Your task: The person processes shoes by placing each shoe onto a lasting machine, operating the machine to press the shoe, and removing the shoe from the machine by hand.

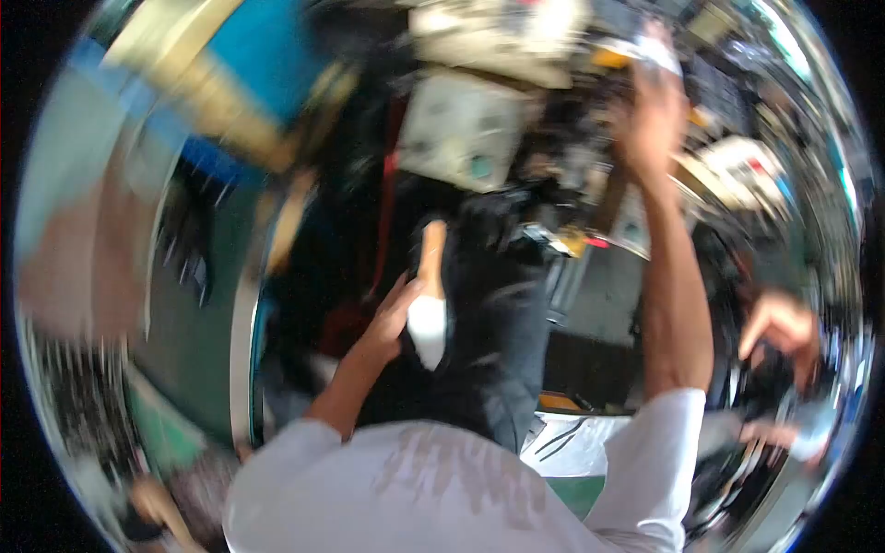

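Observation:
My left hand (396, 309) is closed on a long, narrow piece, tan at its upper end and white at its rounded lower end (427, 327). It is above my dark trousers (502, 332); I cannot make out its kind. Far forward on the right, my right hand (653, 124) reaches out over a cluttered work area. Motion smears its fingers, and a white patch (659, 57) shows at their tips. Whether that patch is held cannot be made out.
A pale box-like machine part (461, 129) stands ahead of my knees. Blue and cream equipment (263, 74) is at upper left. At right, another person's hand (784, 327) is close to my right arm. A green panel (198, 369) stretches along the left.

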Demonstrator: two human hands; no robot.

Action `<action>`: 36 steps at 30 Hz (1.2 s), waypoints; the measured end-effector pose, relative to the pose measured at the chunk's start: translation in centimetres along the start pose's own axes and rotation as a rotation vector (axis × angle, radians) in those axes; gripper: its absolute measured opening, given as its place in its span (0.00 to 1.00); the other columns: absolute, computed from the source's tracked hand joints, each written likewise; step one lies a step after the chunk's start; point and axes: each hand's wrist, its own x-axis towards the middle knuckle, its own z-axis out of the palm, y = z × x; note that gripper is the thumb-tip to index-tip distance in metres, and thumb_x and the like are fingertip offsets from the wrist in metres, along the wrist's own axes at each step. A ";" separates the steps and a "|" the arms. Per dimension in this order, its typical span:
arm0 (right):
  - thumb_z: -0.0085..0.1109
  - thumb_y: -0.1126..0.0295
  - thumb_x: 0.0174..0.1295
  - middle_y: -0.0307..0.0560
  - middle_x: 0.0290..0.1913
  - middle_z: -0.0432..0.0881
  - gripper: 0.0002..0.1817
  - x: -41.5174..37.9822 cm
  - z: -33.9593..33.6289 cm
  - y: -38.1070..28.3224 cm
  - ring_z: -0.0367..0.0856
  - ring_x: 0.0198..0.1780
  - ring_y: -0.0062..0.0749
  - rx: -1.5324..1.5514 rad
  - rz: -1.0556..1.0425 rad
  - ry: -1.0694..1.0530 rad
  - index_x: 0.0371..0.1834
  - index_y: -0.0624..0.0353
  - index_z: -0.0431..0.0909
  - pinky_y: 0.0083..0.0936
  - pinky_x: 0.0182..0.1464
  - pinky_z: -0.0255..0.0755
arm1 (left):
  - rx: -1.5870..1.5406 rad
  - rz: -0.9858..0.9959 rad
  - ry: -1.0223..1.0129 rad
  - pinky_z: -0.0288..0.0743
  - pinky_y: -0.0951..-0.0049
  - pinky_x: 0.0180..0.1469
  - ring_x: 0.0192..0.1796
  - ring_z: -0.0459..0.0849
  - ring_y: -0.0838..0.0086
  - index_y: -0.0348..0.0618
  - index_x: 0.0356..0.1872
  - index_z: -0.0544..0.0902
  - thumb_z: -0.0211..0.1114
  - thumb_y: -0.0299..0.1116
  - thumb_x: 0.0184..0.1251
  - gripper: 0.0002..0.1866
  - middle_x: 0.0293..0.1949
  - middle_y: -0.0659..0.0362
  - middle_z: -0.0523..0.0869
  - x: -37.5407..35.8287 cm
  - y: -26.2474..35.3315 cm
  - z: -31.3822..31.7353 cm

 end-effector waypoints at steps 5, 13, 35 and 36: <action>0.64 0.67 0.75 0.71 0.84 0.66 0.31 -14.8 2.5 -6.8 0.68 0.82 0.66 0.392 0.061 -0.238 0.81 0.59 0.76 0.53 0.83 0.64 | -0.070 0.251 0.332 0.71 0.60 0.77 0.74 0.80 0.58 0.39 0.90 0.56 0.71 0.52 0.79 0.50 0.75 0.48 0.80 -9.6 1.9 -5.0; 0.52 0.55 0.83 0.62 0.61 0.89 0.24 -35.0 6.1 -14.1 0.84 0.63 0.64 0.418 -0.015 -0.670 0.66 0.61 0.86 0.53 0.69 0.75 | -0.153 0.460 1.107 0.81 0.56 0.64 0.62 0.86 0.60 0.47 0.90 0.58 0.76 0.57 0.73 0.53 0.66 0.49 0.85 -31.0 0.7 -18.6; 0.63 0.59 0.73 0.58 0.61 0.89 0.19 -36.0 3.1 -13.6 0.83 0.68 0.57 0.462 0.364 -0.671 0.62 0.54 0.88 0.56 0.71 0.74 | 0.984 0.072 1.397 0.85 0.48 0.53 0.50 0.93 0.44 0.36 0.59 0.89 0.75 0.46 0.73 0.24 0.46 0.43 0.95 -43.2 -14.8 -40.1; 0.61 0.57 0.74 0.56 0.63 0.88 0.20 -35.4 2.6 -14.2 0.80 0.71 0.55 0.388 0.389 -0.705 0.62 0.53 0.88 0.57 0.74 0.71 | 1.429 0.071 1.402 0.85 0.54 0.49 0.44 0.93 0.56 0.33 0.52 0.89 0.74 0.43 0.74 0.20 0.42 0.47 0.94 -43.9 -13.9 -45.4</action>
